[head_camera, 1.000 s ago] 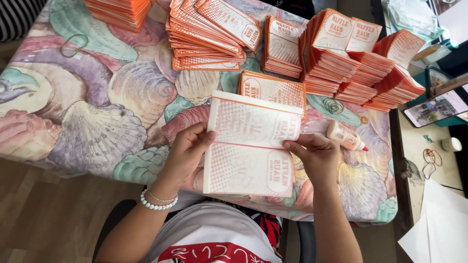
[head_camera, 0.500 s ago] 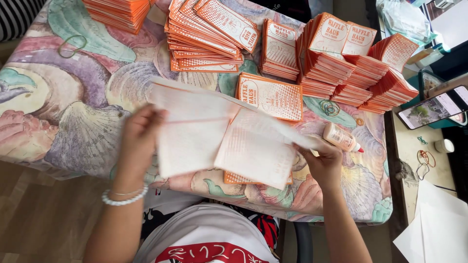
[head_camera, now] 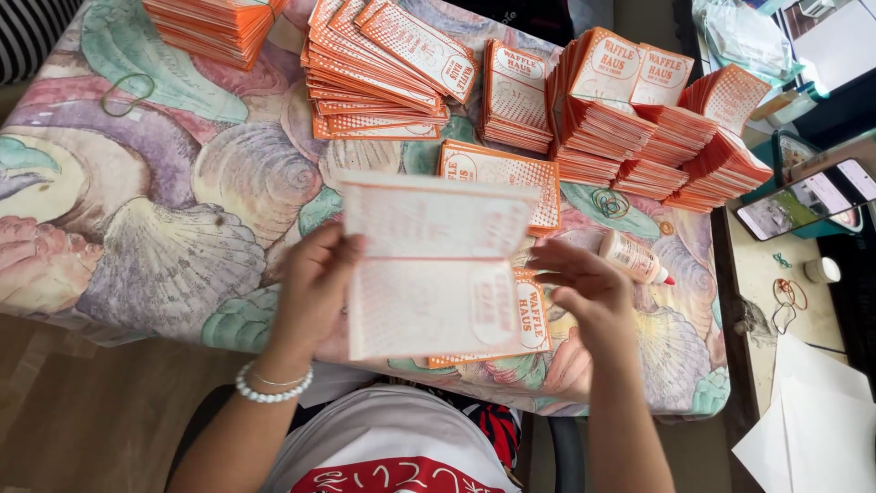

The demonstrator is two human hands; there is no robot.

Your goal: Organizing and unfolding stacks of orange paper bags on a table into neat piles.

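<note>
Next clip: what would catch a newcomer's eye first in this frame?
The many orange stacks of printed paper sleeves along the far edge of the seashell-patterned tablecloth. Nearer, the left hand holds up an unfolded pale sleeve while the right hand hovers open beside it. A small glue bottle lies just right.

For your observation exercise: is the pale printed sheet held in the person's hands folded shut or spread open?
Spread open. The sheet shows two flat panels, one above the other, joined at a horizontal crease; the left hand grips its left edge.
</note>
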